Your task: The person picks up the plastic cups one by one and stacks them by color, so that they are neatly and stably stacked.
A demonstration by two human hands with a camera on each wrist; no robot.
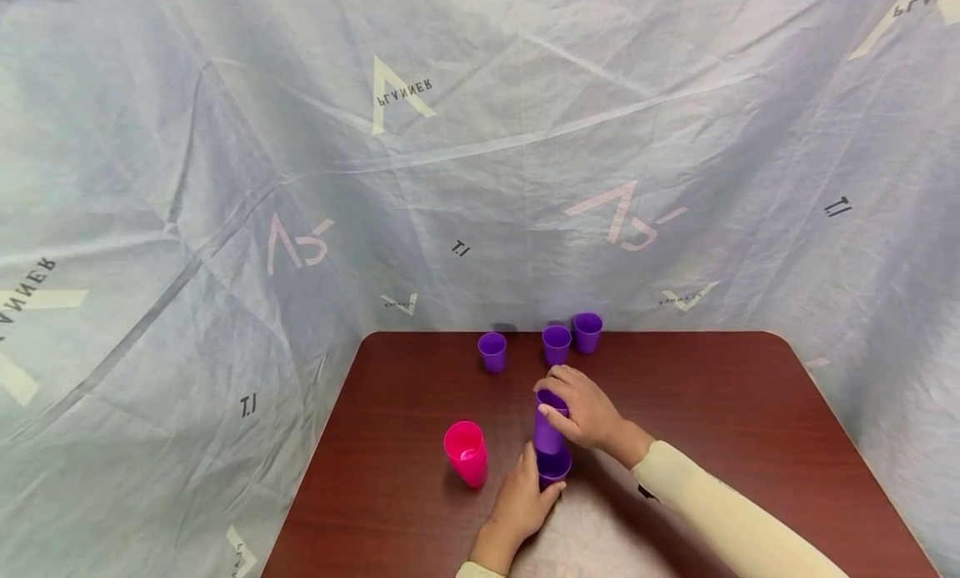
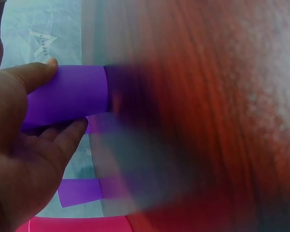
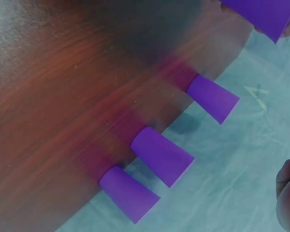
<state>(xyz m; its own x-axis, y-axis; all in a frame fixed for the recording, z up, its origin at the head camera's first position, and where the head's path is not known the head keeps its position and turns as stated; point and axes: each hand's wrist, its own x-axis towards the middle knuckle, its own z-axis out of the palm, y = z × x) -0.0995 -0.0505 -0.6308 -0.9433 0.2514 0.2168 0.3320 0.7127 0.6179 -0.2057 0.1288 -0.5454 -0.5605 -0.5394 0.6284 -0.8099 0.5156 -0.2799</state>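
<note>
In the head view my left hand (image 1: 519, 499) grips a purple cup (image 1: 553, 471) low over the table's near middle, thumb and fingers around its sides. The left wrist view shows this purple cup (image 2: 70, 94) upright between my thumb and fingers. Just above it, my right hand (image 1: 588, 411) holds another purple cup (image 1: 550, 435) near the rim, its base overlapping the lower cup's mouth in the head view. Fingertips of my right hand (image 3: 289, 195) show at the right edge of the right wrist view. To the left of both hands stands a pink cup stack (image 1: 467, 457).
Three purple cups stand mouth up along the back of the brown table (image 1: 690, 411): one at left (image 1: 492, 355), one in the middle (image 1: 557, 346) and one at right (image 1: 587, 335). Grey printed cloth (image 1: 495, 145) hangs behind and beside the table.
</note>
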